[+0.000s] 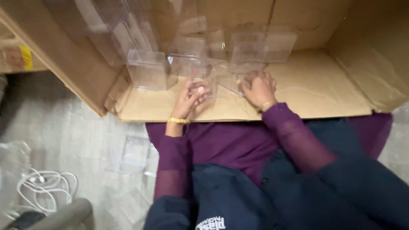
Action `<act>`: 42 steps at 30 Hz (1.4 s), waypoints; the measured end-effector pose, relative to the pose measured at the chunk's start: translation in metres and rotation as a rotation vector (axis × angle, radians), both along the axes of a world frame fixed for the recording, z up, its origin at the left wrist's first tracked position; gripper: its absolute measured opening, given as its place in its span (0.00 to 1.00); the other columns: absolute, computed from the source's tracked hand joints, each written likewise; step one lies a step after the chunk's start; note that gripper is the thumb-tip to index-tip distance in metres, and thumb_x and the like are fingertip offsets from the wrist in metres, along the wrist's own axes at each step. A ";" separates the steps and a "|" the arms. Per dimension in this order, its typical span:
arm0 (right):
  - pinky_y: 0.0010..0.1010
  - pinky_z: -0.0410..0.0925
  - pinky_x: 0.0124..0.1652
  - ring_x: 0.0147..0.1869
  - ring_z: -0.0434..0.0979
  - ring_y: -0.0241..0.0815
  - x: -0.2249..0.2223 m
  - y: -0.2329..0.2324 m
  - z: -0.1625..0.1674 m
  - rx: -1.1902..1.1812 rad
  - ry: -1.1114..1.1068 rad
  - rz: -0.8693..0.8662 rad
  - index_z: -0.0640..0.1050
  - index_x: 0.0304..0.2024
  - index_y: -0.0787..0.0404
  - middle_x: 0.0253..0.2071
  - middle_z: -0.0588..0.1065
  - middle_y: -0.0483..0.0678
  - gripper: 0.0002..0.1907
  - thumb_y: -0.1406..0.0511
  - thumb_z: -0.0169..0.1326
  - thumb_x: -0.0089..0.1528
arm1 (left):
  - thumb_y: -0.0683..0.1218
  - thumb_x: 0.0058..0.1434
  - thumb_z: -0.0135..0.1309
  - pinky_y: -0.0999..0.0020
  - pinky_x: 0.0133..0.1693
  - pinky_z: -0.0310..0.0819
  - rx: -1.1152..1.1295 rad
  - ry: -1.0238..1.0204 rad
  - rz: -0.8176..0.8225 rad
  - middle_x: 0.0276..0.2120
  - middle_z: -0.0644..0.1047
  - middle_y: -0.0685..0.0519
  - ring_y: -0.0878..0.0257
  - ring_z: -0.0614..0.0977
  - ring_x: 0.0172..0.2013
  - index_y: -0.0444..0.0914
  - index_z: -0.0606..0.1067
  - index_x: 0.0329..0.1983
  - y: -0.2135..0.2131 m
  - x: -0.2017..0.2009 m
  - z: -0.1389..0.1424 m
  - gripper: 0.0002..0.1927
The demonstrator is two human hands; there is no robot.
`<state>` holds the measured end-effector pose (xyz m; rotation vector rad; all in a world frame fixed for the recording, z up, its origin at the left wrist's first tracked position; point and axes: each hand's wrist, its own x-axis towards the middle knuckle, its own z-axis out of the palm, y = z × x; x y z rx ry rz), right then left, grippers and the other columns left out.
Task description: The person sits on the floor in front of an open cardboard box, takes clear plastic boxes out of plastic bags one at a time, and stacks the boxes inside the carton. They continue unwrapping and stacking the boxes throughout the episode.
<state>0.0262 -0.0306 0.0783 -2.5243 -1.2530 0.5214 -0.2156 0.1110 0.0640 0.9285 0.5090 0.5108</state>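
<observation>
My left hand (190, 99) and my right hand (257, 88) both grip a small clear plastic box (220, 85) that rests on the cardboard floor of a big open carton (324, 89). The left hand pinches its left side, the right hand curls over its right side. Behind it, several more clear plastic boxes stand in a row: one at the left (147, 70), one in the middle (186, 59) and one at the right (251, 55). Both arms wear purple sleeves, each wrist with a gold bangle.
The carton's brown walls rise at the left (64, 55) and right (375, 47). On the pale floor lie a clear plastic piece (132, 155), a white cable (44, 187) and crumpled clear film (10, 170). A grey rounded object (64, 215) sits at the bottom left.
</observation>
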 end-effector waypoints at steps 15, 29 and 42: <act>0.55 0.68 0.52 0.59 0.73 0.65 0.009 -0.002 0.035 0.284 -0.056 0.734 0.77 0.54 0.71 0.53 0.74 0.66 0.31 0.58 0.67 0.56 | 0.57 0.69 0.57 0.48 0.58 0.72 -0.257 -0.436 0.092 0.66 0.66 0.40 0.50 0.69 0.67 0.47 0.49 0.81 -0.007 -0.012 0.009 0.43; 0.35 0.71 0.55 0.62 0.74 0.45 0.007 0.020 0.096 0.726 0.456 0.373 0.83 0.49 0.65 0.67 0.72 0.53 0.20 0.82 0.48 0.60 | 0.58 0.66 0.57 0.41 0.69 0.60 -0.316 -0.591 -0.105 0.77 0.52 0.31 0.38 0.54 0.77 0.48 0.48 0.81 -0.006 -0.022 0.009 0.45; 0.45 0.64 0.66 0.73 0.66 0.52 -0.037 0.029 0.075 0.613 0.538 0.462 0.73 0.53 0.60 0.70 0.67 0.52 0.16 0.63 0.59 0.64 | 0.60 0.64 0.56 0.25 0.64 0.59 -0.353 -0.544 -0.146 0.74 0.52 0.36 0.34 0.58 0.72 0.55 0.44 0.80 -0.009 -0.023 0.026 0.48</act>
